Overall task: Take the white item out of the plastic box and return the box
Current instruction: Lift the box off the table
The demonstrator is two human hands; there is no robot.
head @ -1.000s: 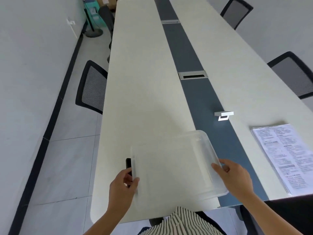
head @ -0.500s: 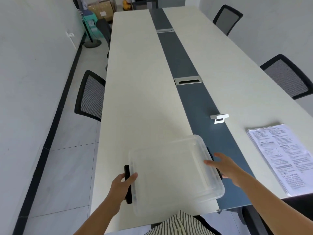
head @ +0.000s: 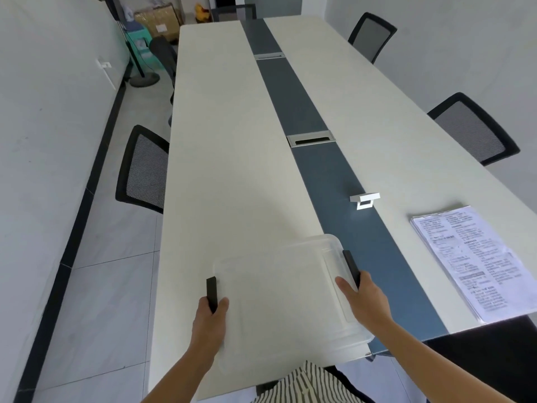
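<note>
A clear plastic box (head: 279, 289) with its lid on sits at the near end of the long table, with a black latch on each short side. My left hand (head: 209, 318) grips the left latch (head: 211, 290), thumb on the lid. My right hand (head: 364, 298) holds the right latch (head: 351, 267), thumb on the lid. A small white item (head: 365, 199) lies on the dark centre strip, beyond the box to the right. I cannot see anything inside the box.
A stack of printed papers (head: 476, 257) lies at the right near the table (head: 226, 158) edge. A metal cable slot (head: 311, 138) sits in the dark strip. Black mesh chairs (head: 143, 170) stand along both sides. Cardboard boxes (head: 158, 20) are in the far corner.
My right hand has moved in and closed on the right latch. The left hand has slid down the left latch. The box has shifted slightly on the table.
</note>
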